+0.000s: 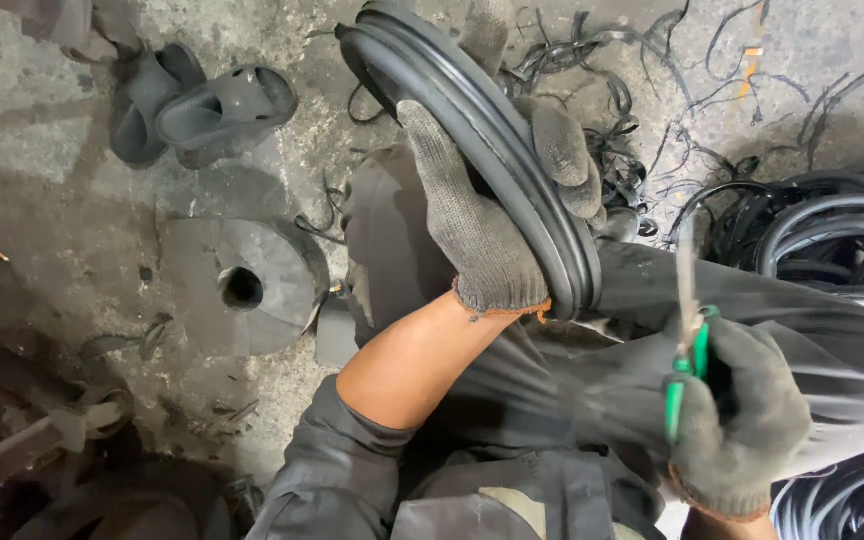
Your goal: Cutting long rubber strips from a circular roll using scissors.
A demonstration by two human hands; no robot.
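My left hand, in a grey knit glove, grips a black rubber ring held upright over my lap, fingers wrapped over its rim. My right hand, also gloved, is closed on green-handled scissors whose blades point up, near the lower right. The scissors sit a little to the right of and below the ring, apart from it. My legs in dark grey trousers lie under both hands.
A round metal disc with a centre hole lies on the concrete floor at left. Dark slippers rest at upper left. Black rubber trimmings litter the floor ahead, and stacked black rubber rings pile at right.
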